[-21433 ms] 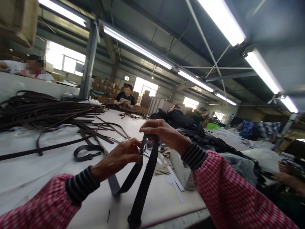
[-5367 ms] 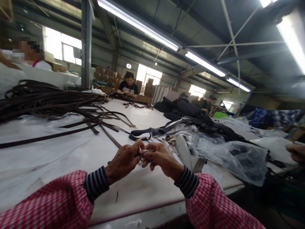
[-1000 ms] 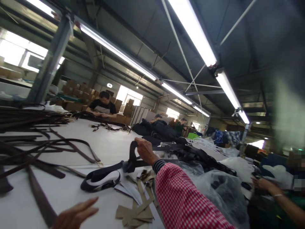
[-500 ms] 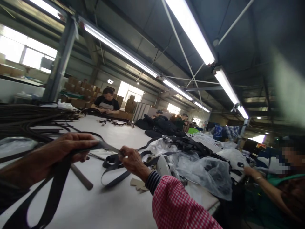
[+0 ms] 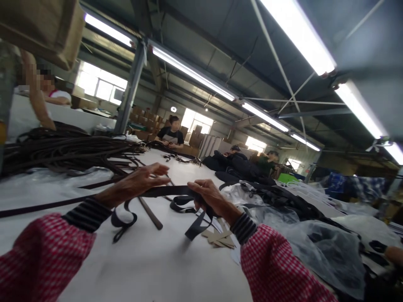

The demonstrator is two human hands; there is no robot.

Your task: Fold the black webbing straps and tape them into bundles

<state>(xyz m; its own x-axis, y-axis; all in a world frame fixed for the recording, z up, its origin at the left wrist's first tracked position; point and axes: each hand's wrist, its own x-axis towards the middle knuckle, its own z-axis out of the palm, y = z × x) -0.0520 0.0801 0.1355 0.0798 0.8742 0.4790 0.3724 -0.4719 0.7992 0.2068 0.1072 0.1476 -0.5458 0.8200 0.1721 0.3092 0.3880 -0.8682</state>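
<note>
A black webbing strap [image 5: 171,191] runs between my two hands over the white table [image 5: 147,268]. My left hand [image 5: 138,182] lies on its left part, fingers curled over it with the fingertips stretched forward. My right hand [image 5: 209,199] is closed round the strap's right part, and a loose end [image 5: 197,226] hangs down from it. Another loop of the strap [image 5: 121,220] curls on the table below my left wrist. Both my sleeves are red-and-white checked with striped cuffs.
A big heap of dark straps [image 5: 66,149] covers the table's left. Beige card pieces [image 5: 220,239] lie under my right wrist. Clear plastic bags [image 5: 317,243] and black bags [image 5: 248,167] pile up on the right. Other people sit at the far end and on the left.
My view has swung left and my hands have come closer together in front of me. The strap, held slack half a second ago, now runs flat between both hands.
</note>
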